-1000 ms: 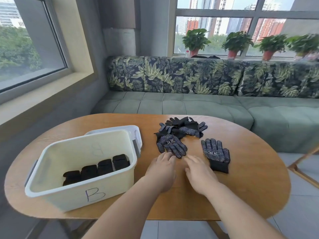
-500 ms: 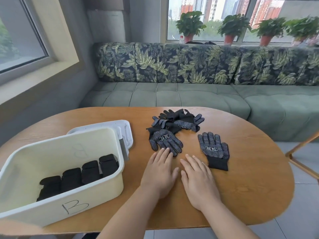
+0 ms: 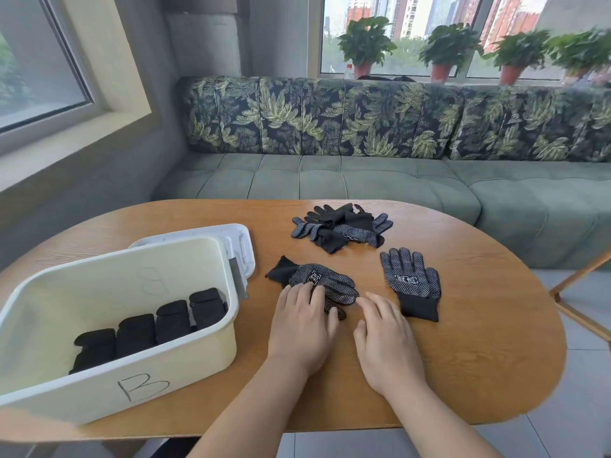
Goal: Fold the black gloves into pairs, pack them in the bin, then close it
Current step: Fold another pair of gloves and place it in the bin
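Lighting: bright, even daylight from windows (image 3: 406,34) ahead and left. Shadows: faint, soft, beneath bin (image 3: 185,358) on table (image 3: 479,358). Edges: wide-angle bending, slight blur.

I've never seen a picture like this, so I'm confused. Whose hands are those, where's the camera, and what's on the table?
No machine here: these are a person's two bare hands. The camera sits on their head and looks down, so you see what they see. On the wooden table stands a white bin marked B, with four folded black bundles inside and its lid behind it. Loose dotted gloves lie in a pile farther back; one flat glove lies alone on the right. The left hand rests straight fingers on the nearest glove. The right hand lies flat on the table. Neither grips anything.
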